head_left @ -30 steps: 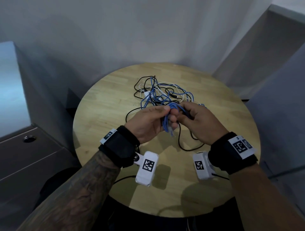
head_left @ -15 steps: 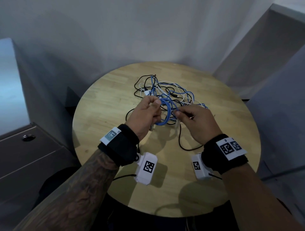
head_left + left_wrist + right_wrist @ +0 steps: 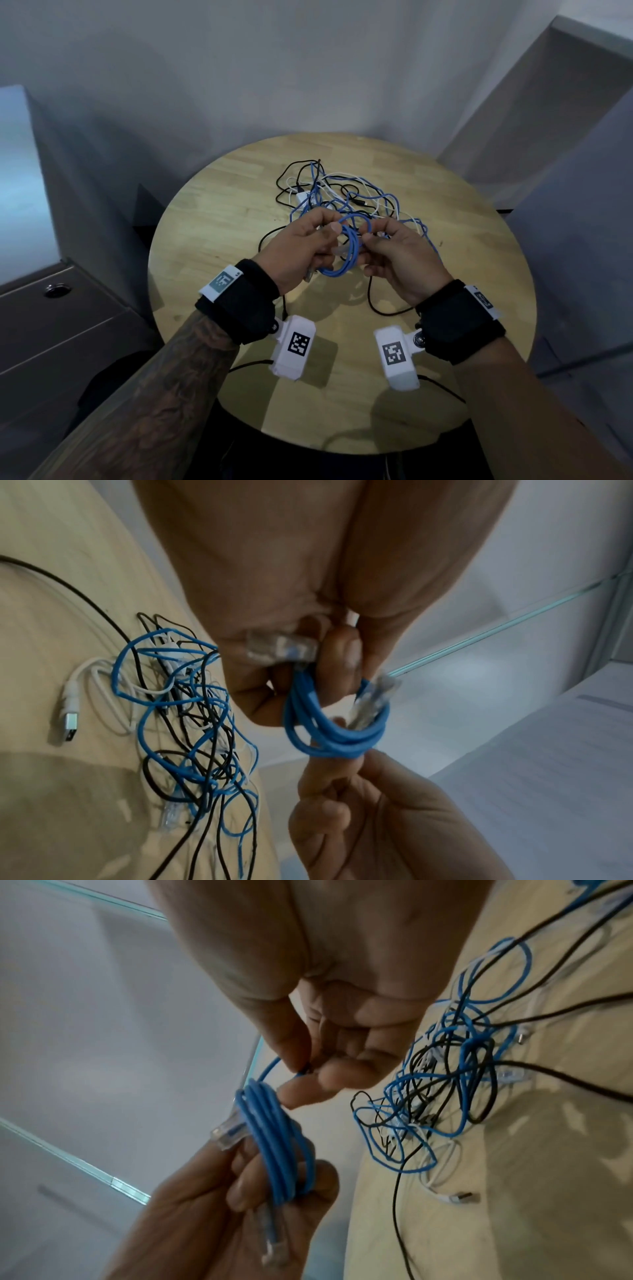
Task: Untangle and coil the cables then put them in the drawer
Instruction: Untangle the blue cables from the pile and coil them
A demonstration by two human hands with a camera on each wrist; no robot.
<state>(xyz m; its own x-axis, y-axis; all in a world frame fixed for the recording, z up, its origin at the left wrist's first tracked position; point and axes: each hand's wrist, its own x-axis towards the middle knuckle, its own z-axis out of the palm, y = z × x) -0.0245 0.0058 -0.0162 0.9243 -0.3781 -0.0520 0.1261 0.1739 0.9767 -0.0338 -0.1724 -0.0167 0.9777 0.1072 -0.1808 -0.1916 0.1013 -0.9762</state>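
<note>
My left hand (image 3: 301,246) grips a small coil of blue network cable (image 3: 342,253), fingers curled round the bundle, about 4 loops stacked. 1 clear plug (image 3: 281,647) is pressed against my left palm; a 2nd clear plug (image 3: 373,704) sticks out across the loops. My right hand (image 3: 400,257) pinches a blue strand between thumb and fingertips (image 3: 308,1088), right at the coil's edge. Both hands are above the table, coil held off the surface, on the near side of the pile.

The rest of the cables are a tangled pile (image 3: 339,198) on the round wooden table (image 3: 212,233), past my hands toward the far side: blue, black and white strands crossing each other. A white USB cable (image 3: 72,710) lies at the pile's edge, metal plug flat on the wood. 1 black cable (image 3: 383,305) loops out toward my side of the table, under my right wrist. Another clear plug (image 3: 171,815) lies on the wood among the blue strands.

Table top is light, plank-jointed wood with soft shadows of my hands and the wrist cameras (image 3: 294,346). Plain grey walls (image 3: 239,68) behind, meeting in a corner. Left of the table is a grey drawer unit (image 3: 61,329) with a round lock (image 3: 56,290) on the top front, shut. On the right is a grey panel, angled. Room light is dim and bluish.
</note>
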